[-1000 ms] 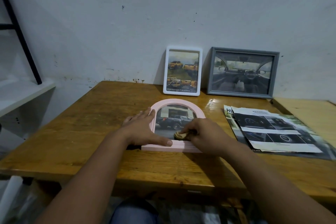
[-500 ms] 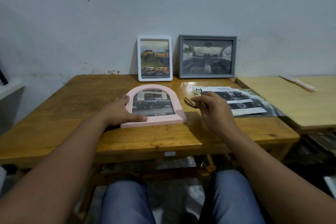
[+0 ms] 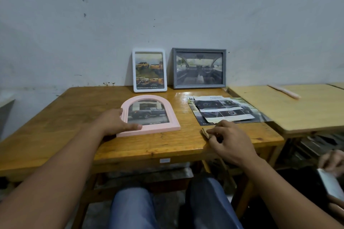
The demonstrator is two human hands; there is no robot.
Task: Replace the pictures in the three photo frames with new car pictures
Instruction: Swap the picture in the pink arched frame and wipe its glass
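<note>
- Small tan object (image 3: 205,132) pinched in right hand (image 3: 228,141): mostly covered by fingers, identity unclear.
- Lower brochure sheet (image 3: 258,115) largely hidden under top sheet (image 3: 223,109); print too small to read.
- Another person's hand (image 3: 333,161) cut off at right edge.
- White frame (image 3: 149,70) caption illegible.

bare tabletop (image 3: 61,122) left of pink frame (image 3: 163,129), brochures (image 3: 226,110) crowding right side

Bare forearms, no sleeves visible; legs in what look like blue jeans (image 3: 134,208).
</note>
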